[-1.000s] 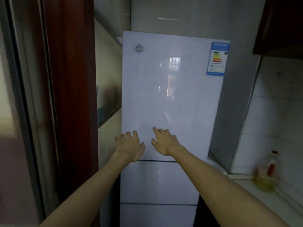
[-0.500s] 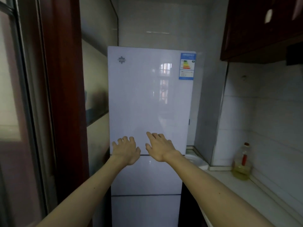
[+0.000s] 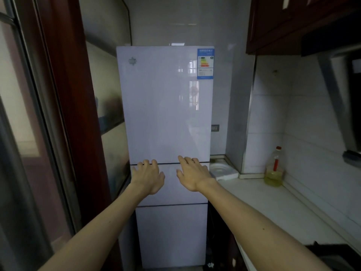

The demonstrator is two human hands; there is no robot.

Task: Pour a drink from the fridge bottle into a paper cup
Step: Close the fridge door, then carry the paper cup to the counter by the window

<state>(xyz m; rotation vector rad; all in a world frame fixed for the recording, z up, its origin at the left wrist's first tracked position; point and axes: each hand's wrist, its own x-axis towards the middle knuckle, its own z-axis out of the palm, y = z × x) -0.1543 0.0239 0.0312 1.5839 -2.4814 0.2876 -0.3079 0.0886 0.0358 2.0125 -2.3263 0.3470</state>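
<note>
A tall white fridge (image 3: pixel 166 106) with three closed doors stands straight ahead; an energy label sits at its top right corner. Both my arms stretch toward it. My left hand (image 3: pixel 148 176) is open with fingers spread, its fingertips at the seam under the top door. My right hand (image 3: pixel 192 174) is open beside it, fingers pointing at the same seam. Neither hand holds anything. No drink bottle or paper cup is visible; the fridge's inside is hidden.
A white counter (image 3: pixel 273 204) runs along the right wall, with a bottle of yellow oil (image 3: pixel 274 169) and a white foam piece (image 3: pixel 222 170) on it. Dark cabinets (image 3: pixel 293 22) and a range hood hang above. A red door frame (image 3: pixel 64 94) stands at left.
The view has pulled back from the fridge, showing more of the counter and cabinets. Both hands have dropped from the top door's face to the seam below it.
</note>
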